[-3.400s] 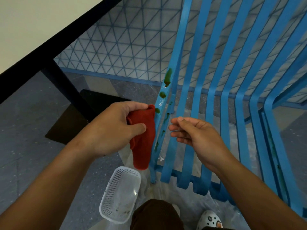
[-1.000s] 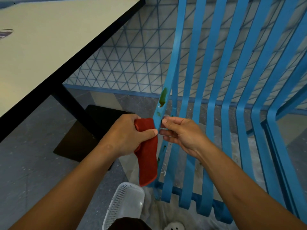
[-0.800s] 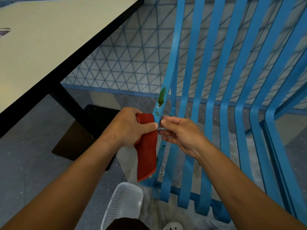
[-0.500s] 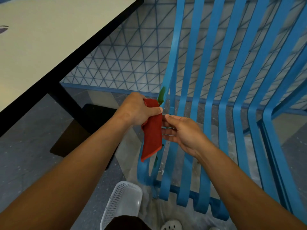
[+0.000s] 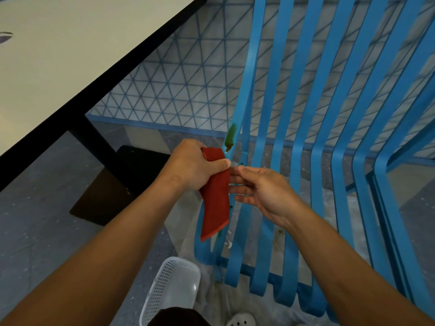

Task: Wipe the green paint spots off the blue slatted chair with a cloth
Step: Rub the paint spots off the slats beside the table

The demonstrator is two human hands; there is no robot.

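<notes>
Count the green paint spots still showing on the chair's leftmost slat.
3: a long streak above the red cloth, a dot beside the thumb, a smear by the cloth's hanging end. The cloth may hide more.

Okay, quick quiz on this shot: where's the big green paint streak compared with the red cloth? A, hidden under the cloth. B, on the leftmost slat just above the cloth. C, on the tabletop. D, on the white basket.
B: the big green paint streak sits exposed on the leftmost slat of the blue chair, just above the top of the red cloth gripped in the left hand.
</notes>
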